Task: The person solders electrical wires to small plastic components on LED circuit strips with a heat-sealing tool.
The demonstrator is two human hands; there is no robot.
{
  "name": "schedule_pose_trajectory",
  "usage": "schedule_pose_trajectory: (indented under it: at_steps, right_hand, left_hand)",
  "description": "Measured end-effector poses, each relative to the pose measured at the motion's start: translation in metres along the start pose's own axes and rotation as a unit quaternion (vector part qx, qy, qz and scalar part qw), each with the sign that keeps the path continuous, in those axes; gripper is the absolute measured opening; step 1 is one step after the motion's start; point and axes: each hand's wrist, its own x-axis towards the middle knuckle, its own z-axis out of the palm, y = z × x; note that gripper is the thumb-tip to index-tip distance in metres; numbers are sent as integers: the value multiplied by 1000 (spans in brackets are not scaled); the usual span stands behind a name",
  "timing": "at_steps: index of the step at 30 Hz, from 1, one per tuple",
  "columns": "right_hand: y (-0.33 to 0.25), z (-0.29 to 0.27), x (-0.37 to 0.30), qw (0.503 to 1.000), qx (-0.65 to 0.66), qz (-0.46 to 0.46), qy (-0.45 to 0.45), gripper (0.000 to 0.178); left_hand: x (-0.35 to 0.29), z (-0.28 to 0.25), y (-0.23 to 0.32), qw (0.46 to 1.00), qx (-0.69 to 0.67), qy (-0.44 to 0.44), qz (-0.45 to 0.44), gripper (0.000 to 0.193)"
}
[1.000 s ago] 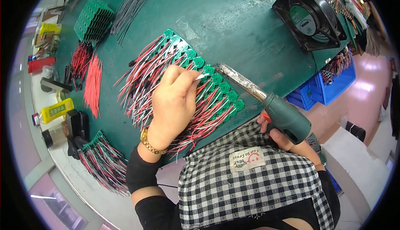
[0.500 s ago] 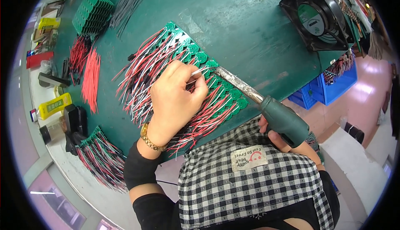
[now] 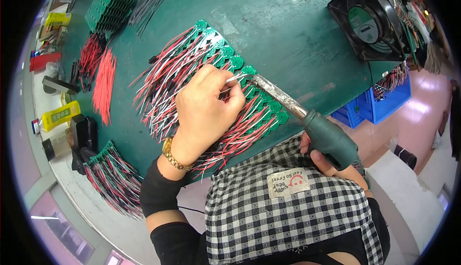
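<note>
My left hand [image 3: 206, 106] is closed, thumb and forefinger pinching a thin white wire [image 3: 234, 78]. The wire's end meets one of the round green circuit boards [image 3: 235, 62], which lie joined in a panel on the table. In my right hand [image 3: 321, 162] is a soldering iron [image 3: 331, 138] with a dark green handle; my fingers wrap it from below and are partly hidden by it. The iron's metal tip rests at the wire's end, at or very near the board. Red, white and black wires [image 3: 168, 82] fan out from the panel, passing under my left hand.
A black fan [image 3: 367, 25] stands at the far right, above blue bins [image 3: 391, 97]. Leftward lie loose red wires [image 3: 104, 87], grey wires [image 3: 153, 1], a stack of green boards [image 3: 109, 8] and a wired panel [image 3: 113, 181]. A yellow bottle [image 3: 60, 116] lies at the left edge.
The whole view has shifted slightly. My left hand keeps its pinch on the white wire, and the iron's tip stays at the same board.
</note>
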Motion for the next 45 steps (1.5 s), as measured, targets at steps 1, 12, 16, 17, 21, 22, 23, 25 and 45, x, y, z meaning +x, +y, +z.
schedule_pose_trajectory:
  at_steps: [1,12,16,17,21,22,23,25,45]
  right_hand:
    - [1,-2,0,1000,-9,-11,-12,23]
    - [-18,-5,-7,998,47,35,-22,59]
    - [-18,-4,-7,996,48,72,-21,62]
    - [-19,-4,-8,996,49,76,-19,63]
    - [-14,-5,-11,994,54,89,-14,64]
    - [-13,-6,-11,995,52,79,-25,64]
    - [-12,-6,-10,996,50,68,-36,65]
    - [-10,-7,-11,996,51,66,-31,65]
    - [4,-15,-14,998,-8,-58,-11,25]
  left_hand:
    - [1,0,1,1000,1,1,0,11]
    - [2,1,0,999,32,-12,1,10]
    - [1,1,-1,1000,24,-7,-1,9]
    - [1,0,-1,1000,27,-12,-4,9]
    - [1,-1,0,999,30,-22,-9,10]
    - [1,-1,-1,999,33,-20,-7,10]
    - [0,0,-1,999,38,-15,1,10]
    - [-1,0,-2,999,43,-9,13,10]
    - [-3,-4,10,996,13,-75,44,14]
